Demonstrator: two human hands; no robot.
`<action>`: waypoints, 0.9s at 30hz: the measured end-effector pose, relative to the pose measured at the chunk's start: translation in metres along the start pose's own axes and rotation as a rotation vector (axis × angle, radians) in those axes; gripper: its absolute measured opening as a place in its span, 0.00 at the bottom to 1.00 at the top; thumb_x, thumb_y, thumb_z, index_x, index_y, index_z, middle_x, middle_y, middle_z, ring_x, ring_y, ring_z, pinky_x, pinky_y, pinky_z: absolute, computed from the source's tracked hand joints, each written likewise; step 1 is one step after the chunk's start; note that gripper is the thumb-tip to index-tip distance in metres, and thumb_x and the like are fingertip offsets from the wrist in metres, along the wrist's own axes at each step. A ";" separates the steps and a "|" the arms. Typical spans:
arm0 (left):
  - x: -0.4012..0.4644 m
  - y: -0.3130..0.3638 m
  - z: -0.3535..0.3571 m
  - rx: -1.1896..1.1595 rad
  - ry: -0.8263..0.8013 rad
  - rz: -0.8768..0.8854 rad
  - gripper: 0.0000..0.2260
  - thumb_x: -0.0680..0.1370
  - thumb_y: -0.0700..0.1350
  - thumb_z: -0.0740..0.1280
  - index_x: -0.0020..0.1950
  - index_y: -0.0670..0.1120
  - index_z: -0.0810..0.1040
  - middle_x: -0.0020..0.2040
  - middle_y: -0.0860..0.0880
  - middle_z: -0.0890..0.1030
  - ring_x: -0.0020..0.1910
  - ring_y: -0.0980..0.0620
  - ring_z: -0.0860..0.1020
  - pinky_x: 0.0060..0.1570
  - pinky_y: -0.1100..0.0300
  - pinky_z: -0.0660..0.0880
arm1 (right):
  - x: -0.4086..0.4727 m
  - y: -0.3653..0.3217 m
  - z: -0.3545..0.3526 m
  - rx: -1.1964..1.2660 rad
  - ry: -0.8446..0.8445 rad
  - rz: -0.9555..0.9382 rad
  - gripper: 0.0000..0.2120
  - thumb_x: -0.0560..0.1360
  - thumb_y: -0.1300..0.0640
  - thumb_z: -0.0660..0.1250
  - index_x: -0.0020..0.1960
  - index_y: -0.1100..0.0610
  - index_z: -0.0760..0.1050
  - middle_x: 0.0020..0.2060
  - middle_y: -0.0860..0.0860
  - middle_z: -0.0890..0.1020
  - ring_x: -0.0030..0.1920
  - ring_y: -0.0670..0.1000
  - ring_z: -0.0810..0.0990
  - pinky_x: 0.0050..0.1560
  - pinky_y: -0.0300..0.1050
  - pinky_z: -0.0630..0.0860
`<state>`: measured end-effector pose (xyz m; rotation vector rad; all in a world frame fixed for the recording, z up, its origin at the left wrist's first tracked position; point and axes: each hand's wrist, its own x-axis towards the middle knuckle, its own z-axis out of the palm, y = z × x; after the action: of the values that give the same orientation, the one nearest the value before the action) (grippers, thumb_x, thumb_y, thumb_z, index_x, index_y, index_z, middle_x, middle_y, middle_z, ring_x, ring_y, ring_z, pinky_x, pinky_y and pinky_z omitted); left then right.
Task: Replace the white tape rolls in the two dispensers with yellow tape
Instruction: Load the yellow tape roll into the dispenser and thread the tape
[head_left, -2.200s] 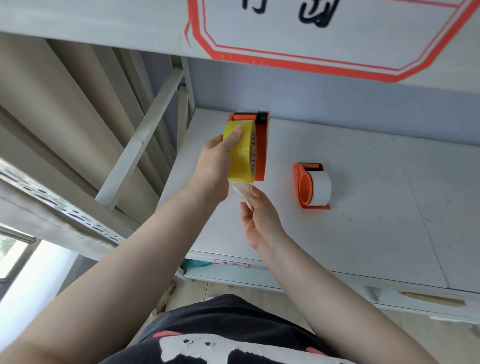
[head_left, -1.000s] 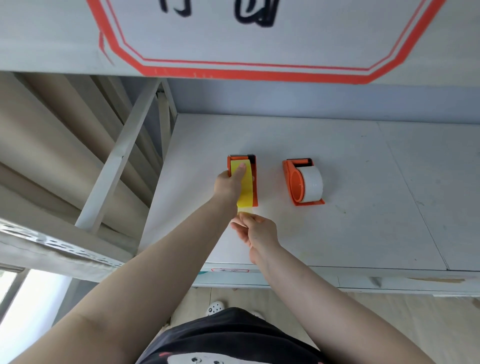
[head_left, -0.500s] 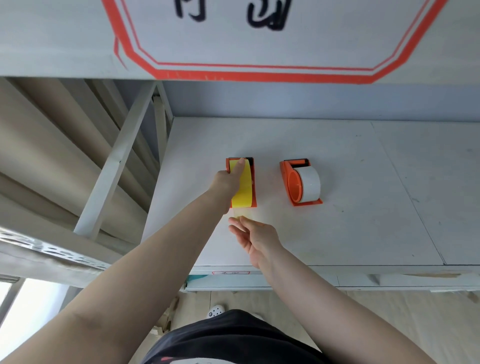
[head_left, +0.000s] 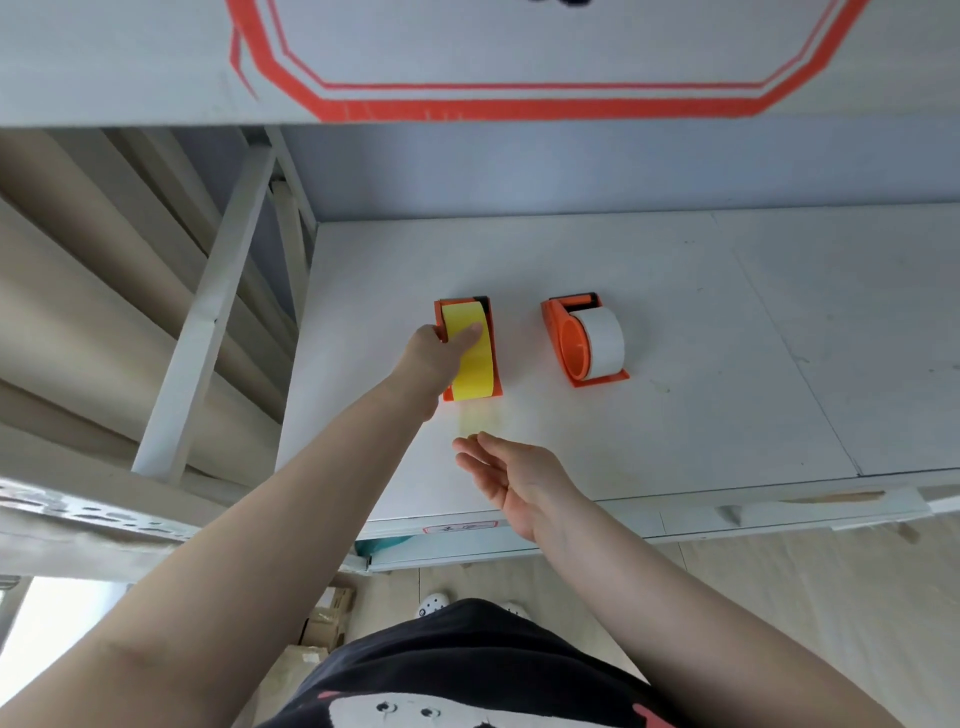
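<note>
Two orange dispensers stand on the white table (head_left: 727, 415). The left dispenser (head_left: 496, 387) carries a yellow tape roll (head_left: 474, 369). My left hand (head_left: 434, 358) grips this dispenser from its left side, thumb lying across the yellow roll. A loose pale yellow tape end (head_left: 478, 418) trails from the roll toward me. My right hand (head_left: 511, 475) hovers just below that end, palm up, fingers apart, holding nothing. The right dispenser (head_left: 571, 348) holds a white tape roll (head_left: 605, 340) and nobody touches it.
The table's front edge (head_left: 675, 506) runs just behind my right wrist. A white metal frame (head_left: 208, 306) slants along the left side. Above hangs a panel with a red taped outline (head_left: 519, 106). Cardboard boxes (head_left: 322, 623) sit on the floor below.
The yellow-tape dispenser came down from the air onto the table with my left hand still on it. My right hand let go of the tape end and opened.
</note>
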<state>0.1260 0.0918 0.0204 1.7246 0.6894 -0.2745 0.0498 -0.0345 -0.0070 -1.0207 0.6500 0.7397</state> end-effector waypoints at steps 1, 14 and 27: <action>0.001 0.000 0.000 -0.006 -0.002 0.007 0.25 0.77 0.59 0.64 0.65 0.43 0.69 0.55 0.46 0.74 0.54 0.43 0.72 0.50 0.51 0.67 | 0.000 0.000 -0.001 0.008 0.004 -0.004 0.05 0.78 0.62 0.65 0.48 0.64 0.77 0.39 0.55 0.86 0.35 0.49 0.86 0.29 0.34 0.79; 0.000 0.000 0.001 -0.064 -0.014 0.049 0.26 0.78 0.58 0.62 0.70 0.42 0.67 0.55 0.48 0.71 0.53 0.45 0.69 0.50 0.53 0.64 | 0.005 -0.008 0.003 0.090 0.059 -0.067 0.07 0.76 0.59 0.68 0.49 0.64 0.77 0.38 0.56 0.87 0.36 0.50 0.86 0.29 0.36 0.79; -0.066 0.006 0.031 -0.163 0.182 0.768 0.06 0.80 0.45 0.61 0.56 0.47 0.74 0.52 0.51 0.78 0.49 0.55 0.76 0.51 0.64 0.72 | 0.007 -0.059 -0.072 0.210 0.342 -0.232 0.12 0.74 0.52 0.71 0.51 0.60 0.76 0.42 0.55 0.81 0.33 0.48 0.79 0.26 0.35 0.78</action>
<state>0.0821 0.0422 0.0518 1.7381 0.1318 0.4629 0.0912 -0.1183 -0.0094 -1.0148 0.8674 0.2875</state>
